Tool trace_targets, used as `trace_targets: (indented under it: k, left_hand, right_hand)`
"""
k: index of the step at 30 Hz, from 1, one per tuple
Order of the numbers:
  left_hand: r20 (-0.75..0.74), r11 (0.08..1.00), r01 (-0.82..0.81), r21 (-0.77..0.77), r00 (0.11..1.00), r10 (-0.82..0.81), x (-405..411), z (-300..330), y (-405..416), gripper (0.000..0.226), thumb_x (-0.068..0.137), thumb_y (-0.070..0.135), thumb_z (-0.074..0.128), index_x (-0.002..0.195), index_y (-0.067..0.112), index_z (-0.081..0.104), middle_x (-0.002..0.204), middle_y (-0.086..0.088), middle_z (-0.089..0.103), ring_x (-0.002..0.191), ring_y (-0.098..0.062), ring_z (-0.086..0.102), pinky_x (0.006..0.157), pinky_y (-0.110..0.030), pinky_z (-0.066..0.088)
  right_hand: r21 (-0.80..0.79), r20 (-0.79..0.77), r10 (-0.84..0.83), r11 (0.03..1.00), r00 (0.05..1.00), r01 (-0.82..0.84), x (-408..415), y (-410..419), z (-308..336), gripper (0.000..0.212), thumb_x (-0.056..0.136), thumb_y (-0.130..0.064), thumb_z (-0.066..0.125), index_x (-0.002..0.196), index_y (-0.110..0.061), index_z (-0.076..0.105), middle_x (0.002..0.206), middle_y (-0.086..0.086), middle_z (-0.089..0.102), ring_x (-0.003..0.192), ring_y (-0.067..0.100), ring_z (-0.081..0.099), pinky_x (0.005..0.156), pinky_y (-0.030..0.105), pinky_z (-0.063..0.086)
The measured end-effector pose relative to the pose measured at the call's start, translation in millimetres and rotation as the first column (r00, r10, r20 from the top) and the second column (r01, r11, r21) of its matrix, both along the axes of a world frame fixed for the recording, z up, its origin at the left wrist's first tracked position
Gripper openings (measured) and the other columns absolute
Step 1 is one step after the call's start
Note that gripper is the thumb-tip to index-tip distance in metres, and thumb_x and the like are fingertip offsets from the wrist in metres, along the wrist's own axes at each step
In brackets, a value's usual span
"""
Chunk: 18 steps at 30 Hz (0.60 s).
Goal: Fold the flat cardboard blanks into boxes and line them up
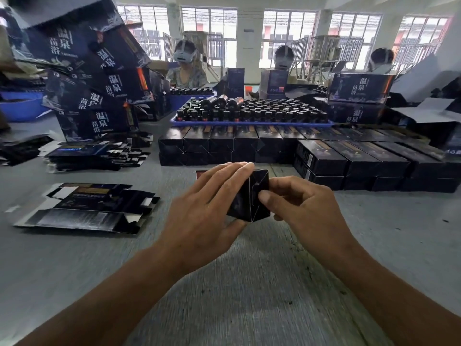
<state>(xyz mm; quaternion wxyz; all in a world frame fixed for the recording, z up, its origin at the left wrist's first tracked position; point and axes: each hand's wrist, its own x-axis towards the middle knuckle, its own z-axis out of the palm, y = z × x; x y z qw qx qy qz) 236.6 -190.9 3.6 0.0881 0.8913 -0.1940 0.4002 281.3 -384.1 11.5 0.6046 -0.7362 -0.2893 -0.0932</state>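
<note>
grey table (249, 283): flat blanks (87, 208) left of the hands, stacked folded boxes (274, 148) beyond them, blue tray (249, 123) farther.

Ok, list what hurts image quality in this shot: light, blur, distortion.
Head view: the windows behind blow out white, backlighting the seated workers; wide-angle bending tilts the stacked printed cartons at left; the picture's edges smear; the box held by the left hand and right hand is sharp but very dark.
</note>
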Motion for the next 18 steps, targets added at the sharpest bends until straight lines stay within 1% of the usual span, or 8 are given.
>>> trace_targets:
  k: [3,5,9,13,15,17,18]
  left_hand:
    - [0.006,1.0,0.017,-0.006,1.0,-0.017,0.6,-0.6,-2.2,0.073,0.088,0.042,0.057,0.15,0.012,0.036,0.147,-0.004,0.051,0.136,-0.019,0.046,0.109,-0.026,0.038]
    - [0.008,1.0,0.016,-0.013,1.0,-0.016,0.7,-0.6,-3.3,0.073,0.088,0.044,0.056,0.151,0.013,0.036,0.147,-0.002,0.05,0.136,-0.018,0.045,0.109,-0.025,0.037]
    - [0.007,1.0,0.016,-0.006,1.0,-0.016,0.7,-1.2,-3.3,0.075,0.086,0.044,0.056,0.151,0.014,0.034,0.147,-0.002,0.05,0.137,-0.018,0.045,0.109,-0.024,0.035]
    - [-0.024,0.999,0.017,-0.034,1.0,-0.018,0.4,-0.4,-1.4,0.076,0.086,0.042,0.057,0.152,0.013,0.034,0.149,-0.001,0.048,0.139,-0.016,0.042,0.114,-0.011,0.022]
    - [-0.035,0.999,0.017,-0.046,0.999,-0.018,0.0,-0.5,-1.0,0.076,0.086,0.042,0.057,0.153,0.012,0.035,0.15,-0.001,0.047,0.14,-0.015,0.041,0.115,-0.008,0.018]
    - [-0.027,0.999,0.026,-0.046,0.999,-0.027,0.5,-1.2,-0.9,0.076,0.087,0.042,0.056,0.153,0.012,0.034,0.152,-0.001,0.046,0.142,-0.016,0.038,0.117,-0.01,0.018]
    - [-0.02,0.999,0.035,-0.039,0.999,-0.036,1.4,-1.8,-0.7,0.075,0.087,0.04,0.056,0.154,0.013,0.032,0.154,-0.001,0.044,0.144,-0.016,0.036,0.119,-0.014,0.019]
  right_hand:
    - [0.008,0.018,-0.03,1.0,0.999,0.03,-0.3,0.7,1.0,0.016,0.087,-0.019,0.075,0.094,-0.033,0.073,0.087,-0.02,0.075,0.076,-0.002,0.071,0.064,0.008,0.05]
    - [0.008,0.025,-0.049,0.999,0.998,0.049,-1.2,1.1,1.7,0.015,0.086,-0.02,0.076,0.093,-0.033,0.073,0.085,-0.021,0.075,0.074,-0.003,0.07,0.063,0.007,0.049]
    - [-0.017,0.051,-0.103,0.994,0.993,0.104,-2.4,1.6,0.6,0.014,0.087,-0.021,0.075,0.097,-0.031,0.074,0.088,-0.022,0.074,0.078,-0.003,0.07,0.065,0.007,0.05]
    - [-0.04,0.039,-0.078,0.996,0.996,0.079,-2.1,0.1,2.2,0.015,0.087,-0.024,0.074,0.097,-0.036,0.072,0.091,-0.023,0.073,0.082,-0.001,0.071,0.066,0.01,0.051]
    - [-0.052,0.022,-0.063,0.997,0.998,0.064,-0.9,-1.1,2.7,0.015,0.088,-0.026,0.074,0.099,-0.035,0.072,0.092,-0.021,0.074,0.084,0.001,0.071,0.067,0.013,0.053]
    - [-0.065,0.019,-0.063,0.996,0.998,0.064,-0.4,-2.0,2.7,0.016,0.088,-0.029,0.073,0.102,-0.037,0.071,0.094,-0.021,0.073,0.086,0.002,0.071,0.068,0.016,0.054]
    - [-0.069,0.01,-0.059,0.996,0.998,0.059,-0.9,-2.0,2.4,0.02,0.087,-0.035,0.073,0.107,-0.037,0.069,0.097,-0.021,0.073,0.088,0.002,0.071,0.068,0.017,0.055]
